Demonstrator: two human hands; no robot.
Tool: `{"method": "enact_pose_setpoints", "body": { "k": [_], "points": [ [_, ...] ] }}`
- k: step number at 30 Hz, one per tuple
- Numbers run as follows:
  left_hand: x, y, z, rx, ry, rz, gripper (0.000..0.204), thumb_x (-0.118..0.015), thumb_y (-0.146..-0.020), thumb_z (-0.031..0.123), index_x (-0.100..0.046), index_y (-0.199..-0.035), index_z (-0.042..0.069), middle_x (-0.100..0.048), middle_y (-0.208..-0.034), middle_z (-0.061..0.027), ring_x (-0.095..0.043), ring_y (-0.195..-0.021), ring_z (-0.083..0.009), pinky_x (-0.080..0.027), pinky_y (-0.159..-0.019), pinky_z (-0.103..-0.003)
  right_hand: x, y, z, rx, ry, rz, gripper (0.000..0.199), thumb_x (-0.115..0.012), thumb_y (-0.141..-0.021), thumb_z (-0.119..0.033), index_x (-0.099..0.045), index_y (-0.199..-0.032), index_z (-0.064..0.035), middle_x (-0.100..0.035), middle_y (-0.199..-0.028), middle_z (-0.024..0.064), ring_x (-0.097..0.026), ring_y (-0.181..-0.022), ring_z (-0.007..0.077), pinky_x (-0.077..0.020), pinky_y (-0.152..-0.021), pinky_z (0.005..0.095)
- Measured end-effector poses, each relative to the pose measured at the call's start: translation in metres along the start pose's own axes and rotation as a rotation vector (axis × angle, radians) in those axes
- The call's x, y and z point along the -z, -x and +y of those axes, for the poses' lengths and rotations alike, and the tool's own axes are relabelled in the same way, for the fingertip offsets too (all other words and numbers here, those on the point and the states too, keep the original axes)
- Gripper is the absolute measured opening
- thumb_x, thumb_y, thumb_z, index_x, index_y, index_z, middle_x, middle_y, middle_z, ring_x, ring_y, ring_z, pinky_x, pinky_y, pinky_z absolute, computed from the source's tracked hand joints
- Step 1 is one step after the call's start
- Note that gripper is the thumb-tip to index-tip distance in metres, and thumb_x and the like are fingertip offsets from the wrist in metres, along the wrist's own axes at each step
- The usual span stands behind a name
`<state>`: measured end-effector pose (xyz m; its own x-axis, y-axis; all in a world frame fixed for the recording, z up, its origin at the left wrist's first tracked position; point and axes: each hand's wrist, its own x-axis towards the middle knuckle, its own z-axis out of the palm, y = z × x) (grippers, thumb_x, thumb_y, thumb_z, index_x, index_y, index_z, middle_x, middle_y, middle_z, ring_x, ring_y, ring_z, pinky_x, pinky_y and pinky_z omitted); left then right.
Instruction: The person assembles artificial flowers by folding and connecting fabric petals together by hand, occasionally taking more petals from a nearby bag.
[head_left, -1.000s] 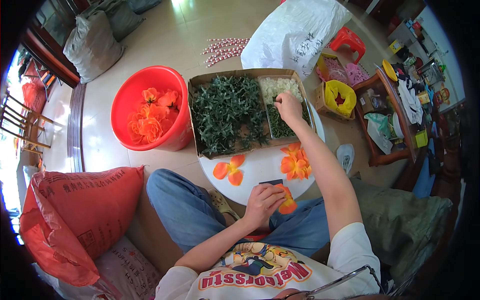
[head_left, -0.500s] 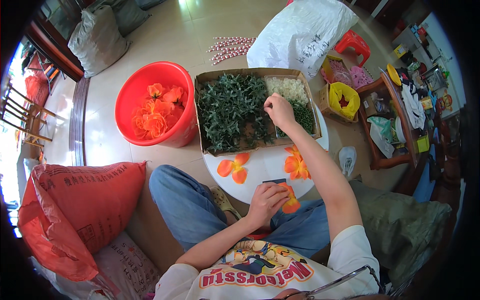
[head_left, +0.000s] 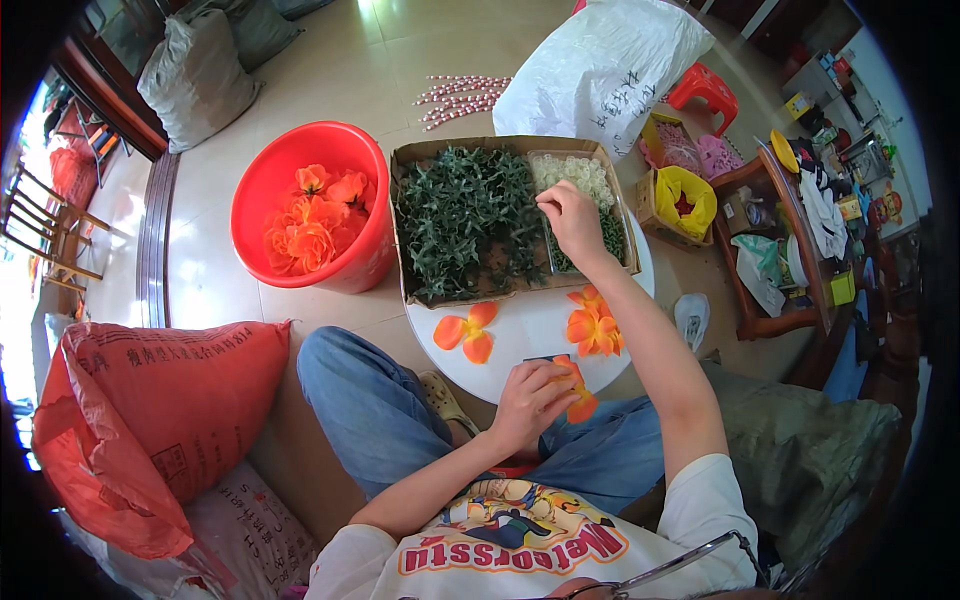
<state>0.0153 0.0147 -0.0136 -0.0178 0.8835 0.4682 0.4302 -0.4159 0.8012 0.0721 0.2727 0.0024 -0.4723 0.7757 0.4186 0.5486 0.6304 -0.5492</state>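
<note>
My left hand (head_left: 531, 403) is closed on an orange petal piece (head_left: 578, 398) over my lap, at the near edge of a round white table (head_left: 455, 372). My right hand (head_left: 572, 222) reaches over a cardboard box (head_left: 478, 298), its fingers pinched together; whatever may be between them is too small to make out. Under and beside its fingertips lie dark green artificial leaves (head_left: 465, 215) and a clear tray (head_left: 549, 238) of pale translucent pieces (head_left: 588, 180) and small green pieces (head_left: 612, 235). On the table are a flat orange petal piece (head_left: 467, 332) and some layered orange petals (head_left: 596, 326).
A red bucket (head_left: 250, 225) with orange artificial flowers (head_left: 312, 235) stands left of the box. Behind it are pink-and-white sticks (head_left: 460, 100) and a large white bag (head_left: 590, 75). Red sacks (head_left: 190, 400) lie at my left; a yellow-lined carton (head_left: 685, 200) sits right.
My right hand has shifted slightly to the right over the box, still pinched. My left hand stays in place, while the petal piece in it has turned a little.
</note>
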Motion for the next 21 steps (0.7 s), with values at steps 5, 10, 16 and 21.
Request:
{"method": "enact_pose_setpoints", "body": {
  "k": [5, 10, 16, 21],
  "points": [
    [0.018, -0.015, -0.002, 0.055, 0.004, 0.096, 0.028, -0.074, -0.069, 0.011, -0.065, -0.096, 0.007, -0.061, -0.102, -0.0069, -0.056, -0.096, -0.0259, -0.045, -0.081, -0.036, 0.002, 0.012, -0.007, 0.092, 0.053, 0.13, 0.007, -0.062, -0.076, 0.001, -0.055, -0.076, -0.002, -0.057, -0.074, 0.0115, -0.058, -0.066, 0.0298, -0.0479, -0.059, 0.0349],
    [0.043, -0.089, -0.043, 0.127, -0.231, 0.344, 0.036, -0.074, -0.07, 0.004, -0.062, -0.104, 0.005, -0.058, -0.112, -0.0127, -0.058, -0.094, -0.0264, -0.046, -0.081, -0.036, 0.004, 0.022, -0.018, -0.003, -0.227, 0.137, 0.009, -0.064, -0.074, 0.002, -0.056, -0.077, -0.0013, -0.061, -0.078, 0.0102, -0.06, -0.065, 0.0256, -0.0481, -0.059, 0.0317],
    [0.062, -0.114, -0.052, 0.708, 0.562, 0.207, 0.025, -0.062, -0.089, 0.02, -0.057, -0.104, 0.0, -0.065, -0.09, -0.0078, -0.062, -0.074, -0.0134, -0.051, -0.067, -0.025, 0.035, 0.049, -0.067, 0.18, -0.143, 0.158, 0.012, -0.066, -0.072, 0.004, -0.057, -0.078, -0.0014, -0.062, -0.086, 0.0095, -0.063, -0.073, 0.024, -0.0503, -0.06, 0.0291],
    [0.061, -0.094, -0.026, 0.92, 1.002, -0.007, 0.019, -0.06, -0.091, 0.018, -0.061, -0.1, 0.001, -0.065, -0.085, -0.0063, -0.064, -0.073, -0.0128, -0.053, -0.07, -0.025, 0.068, 0.096, -0.096, 0.336, -0.069, 0.145, 0.018, -0.068, -0.07, 0.005, -0.059, -0.084, -0.0011, -0.061, -0.089, 0.0107, -0.063, -0.076, 0.0264, -0.0522, -0.061, 0.0317]
  ]
}}
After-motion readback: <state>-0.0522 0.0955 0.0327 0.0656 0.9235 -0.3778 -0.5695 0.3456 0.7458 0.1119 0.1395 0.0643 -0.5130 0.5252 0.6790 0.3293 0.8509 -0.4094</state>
